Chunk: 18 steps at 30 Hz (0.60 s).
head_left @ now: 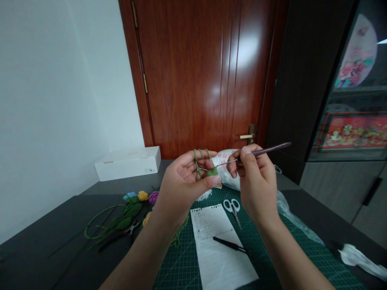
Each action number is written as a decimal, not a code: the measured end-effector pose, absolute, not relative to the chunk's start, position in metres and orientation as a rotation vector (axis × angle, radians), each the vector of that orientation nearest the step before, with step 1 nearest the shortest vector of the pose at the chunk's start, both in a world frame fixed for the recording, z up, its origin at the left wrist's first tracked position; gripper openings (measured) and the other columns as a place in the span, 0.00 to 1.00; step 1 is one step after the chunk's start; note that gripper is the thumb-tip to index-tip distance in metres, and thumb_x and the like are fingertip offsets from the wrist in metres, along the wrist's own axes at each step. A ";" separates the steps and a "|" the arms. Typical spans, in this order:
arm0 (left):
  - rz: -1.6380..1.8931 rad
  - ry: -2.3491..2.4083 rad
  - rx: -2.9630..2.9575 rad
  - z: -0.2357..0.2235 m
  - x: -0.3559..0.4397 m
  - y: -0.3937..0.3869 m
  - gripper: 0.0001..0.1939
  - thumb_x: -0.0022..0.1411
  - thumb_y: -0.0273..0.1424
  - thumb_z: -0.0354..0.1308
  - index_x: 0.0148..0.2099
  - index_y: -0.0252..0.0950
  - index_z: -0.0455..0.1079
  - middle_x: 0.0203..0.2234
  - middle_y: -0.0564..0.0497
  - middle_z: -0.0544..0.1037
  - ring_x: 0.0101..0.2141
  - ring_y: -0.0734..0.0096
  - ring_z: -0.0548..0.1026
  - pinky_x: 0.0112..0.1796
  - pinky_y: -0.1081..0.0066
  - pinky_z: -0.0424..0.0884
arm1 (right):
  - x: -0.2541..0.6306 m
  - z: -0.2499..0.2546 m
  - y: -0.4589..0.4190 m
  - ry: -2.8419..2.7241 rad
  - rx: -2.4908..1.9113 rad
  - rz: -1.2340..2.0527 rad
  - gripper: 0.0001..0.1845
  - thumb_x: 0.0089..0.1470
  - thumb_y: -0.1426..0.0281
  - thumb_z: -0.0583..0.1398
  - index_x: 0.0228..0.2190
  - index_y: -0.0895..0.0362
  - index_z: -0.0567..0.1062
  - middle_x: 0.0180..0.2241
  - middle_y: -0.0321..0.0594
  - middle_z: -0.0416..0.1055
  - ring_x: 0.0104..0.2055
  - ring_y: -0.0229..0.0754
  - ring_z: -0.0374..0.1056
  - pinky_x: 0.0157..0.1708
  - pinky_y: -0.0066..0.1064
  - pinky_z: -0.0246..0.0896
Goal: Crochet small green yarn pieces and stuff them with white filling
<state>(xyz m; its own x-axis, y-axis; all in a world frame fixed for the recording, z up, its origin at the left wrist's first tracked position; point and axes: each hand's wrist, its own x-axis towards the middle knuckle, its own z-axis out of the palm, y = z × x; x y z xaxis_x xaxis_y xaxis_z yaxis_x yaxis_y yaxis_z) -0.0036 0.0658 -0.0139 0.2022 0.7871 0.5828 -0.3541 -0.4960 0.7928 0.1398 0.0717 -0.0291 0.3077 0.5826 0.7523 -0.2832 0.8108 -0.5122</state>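
Note:
My left hand (189, 177) pinches a small green crochet piece (212, 172) between thumb and fingers. Green yarn (201, 154) loops round the raised fingers of that hand. In my right hand (255, 173) is a crochet hook (272, 148) with a dark purple handle, held like a pen. The hook's thin metal shaft points left and its tip meets the top of the green piece. Whether a loop sits on the tip is too small to tell. Below the hands, more green yarn (180, 233) trails on the mat, partly behind my left forearm.
A handwritten sheet (211, 257) with a black pen (228, 243) lies on the green cutting mat (272, 257). White-handled scissors (232, 208) are beside it. Crocheted flowers (130, 213) and pliers (131, 228) lie left. Behind stand a white box (128, 163) and a white bag (226, 173).

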 end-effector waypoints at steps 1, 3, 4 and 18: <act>1.495 0.435 1.515 -0.014 -0.003 0.065 0.23 0.44 0.16 0.74 0.45 0.33 0.80 0.33 0.51 0.78 0.36 0.73 0.74 0.36 0.78 0.76 | 0.142 -0.029 0.070 -1.155 -0.345 0.516 0.13 0.67 0.66 0.59 0.29 0.54 0.67 0.23 0.30 0.68 0.22 0.32 0.63 0.24 0.25 0.58; 1.511 0.432 1.521 -0.014 -0.003 0.063 0.23 0.45 0.16 0.74 0.45 0.34 0.80 0.34 0.51 0.78 0.37 0.74 0.74 0.37 0.78 0.76 | 0.146 -0.029 0.068 -1.232 -0.450 0.316 0.12 0.67 0.66 0.59 0.30 0.54 0.67 0.23 0.30 0.69 0.23 0.34 0.65 0.25 0.27 0.60; 1.513 0.425 1.522 -0.014 -0.003 0.063 0.23 0.45 0.16 0.74 0.45 0.34 0.80 0.35 0.51 0.78 0.37 0.74 0.74 0.38 0.78 0.76 | 0.147 -0.029 0.067 -1.261 -0.501 0.204 0.11 0.67 0.66 0.60 0.31 0.54 0.68 0.23 0.31 0.69 0.24 0.34 0.66 0.26 0.28 0.61; 1.441 0.400 1.430 -0.013 -0.005 0.060 0.18 0.46 0.22 0.76 0.40 0.31 0.78 0.32 0.50 0.79 0.33 0.72 0.77 0.34 0.75 0.78 | 0.137 -0.026 0.052 -1.219 -0.255 0.265 0.07 0.68 0.70 0.59 0.34 0.54 0.67 0.27 0.34 0.76 0.26 0.38 0.73 0.22 0.30 0.67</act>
<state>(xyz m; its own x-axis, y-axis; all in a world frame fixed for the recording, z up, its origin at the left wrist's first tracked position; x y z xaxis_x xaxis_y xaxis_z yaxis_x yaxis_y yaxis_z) -0.0051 0.0604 -0.0127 0.2276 0.8092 0.5416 -0.4140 -0.4230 0.8060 0.1369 0.0519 -0.0265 0.3212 0.3347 0.8859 -0.0635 0.9410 -0.3325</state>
